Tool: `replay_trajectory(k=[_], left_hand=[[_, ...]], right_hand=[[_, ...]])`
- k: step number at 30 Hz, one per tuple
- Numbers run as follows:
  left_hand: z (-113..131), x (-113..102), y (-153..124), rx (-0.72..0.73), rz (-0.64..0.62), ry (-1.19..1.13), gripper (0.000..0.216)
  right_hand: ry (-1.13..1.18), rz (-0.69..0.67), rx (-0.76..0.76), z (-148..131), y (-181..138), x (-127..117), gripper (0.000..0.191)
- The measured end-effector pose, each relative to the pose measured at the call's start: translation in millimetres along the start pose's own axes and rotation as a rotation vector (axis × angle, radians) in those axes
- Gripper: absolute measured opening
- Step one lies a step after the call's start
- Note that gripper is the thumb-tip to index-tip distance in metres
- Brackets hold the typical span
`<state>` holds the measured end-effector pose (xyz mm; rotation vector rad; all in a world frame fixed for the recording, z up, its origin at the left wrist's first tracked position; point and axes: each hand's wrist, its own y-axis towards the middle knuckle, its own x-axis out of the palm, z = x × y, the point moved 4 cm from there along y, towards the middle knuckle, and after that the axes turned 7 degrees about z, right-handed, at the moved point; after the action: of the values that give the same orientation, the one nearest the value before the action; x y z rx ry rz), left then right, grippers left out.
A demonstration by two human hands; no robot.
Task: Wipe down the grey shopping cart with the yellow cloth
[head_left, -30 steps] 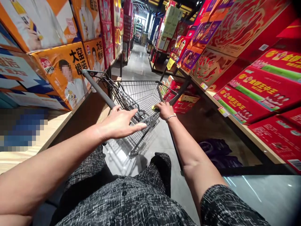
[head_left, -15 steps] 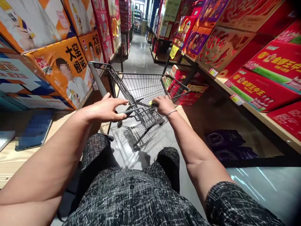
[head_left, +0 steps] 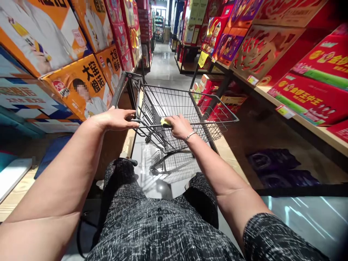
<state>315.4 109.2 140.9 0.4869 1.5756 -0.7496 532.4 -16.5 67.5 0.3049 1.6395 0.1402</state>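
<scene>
A grey wire shopping cart (head_left: 217, 110) stands in the store aisle just ahead of my legs, its basket holding nothing I can see. My left hand (head_left: 115, 119) grips the cart's frame at the lower end of its grey handle bar (head_left: 117, 92), fingers curled over the wire. My right hand (head_left: 178, 126) is closed on the near rail of the basket, beside a small yellow-green piece (head_left: 164, 122) on that rail. A thin bracelet sits on my right wrist.
Orange and white cartons (head_left: 81, 87) fill the low wooden shelf on the left. Red gift boxes (head_left: 307, 98) line the sloping shelves on the right, with more red boxes (head_left: 225, 103) below. The glossy grey aisle floor (head_left: 163, 69) runs straight ahead.
My left hand, open above the cart a second ago, has come down and closed on the frame. The cart has swung so its basket points more to the right.
</scene>
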Motion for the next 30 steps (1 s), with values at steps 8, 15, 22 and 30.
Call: replay_trajectory(k=[8, 15, 22, 30], left_hand=[[0, 8, 26, -0.277, 0.226, 0.018, 0.082], [-3, 13, 60, -0.365, 0.312, 0.049, 0.067], [-30, 34, 90, -0.386, 0.453, 0.131, 0.055], [-60, 31, 107, -0.262, 0.425, 0.051, 0.051]], right_hand=[[0.159, -0.037, -0.062, -14, 18, 8, 0.060], [0.306, -0.105, -0.097, -30, 45, 13, 0.058], [0.670, -0.345, -0.118, -22, 71, 18, 0.062], [0.464, -0.074, -0.156, -1, 145, 28, 0.058]])
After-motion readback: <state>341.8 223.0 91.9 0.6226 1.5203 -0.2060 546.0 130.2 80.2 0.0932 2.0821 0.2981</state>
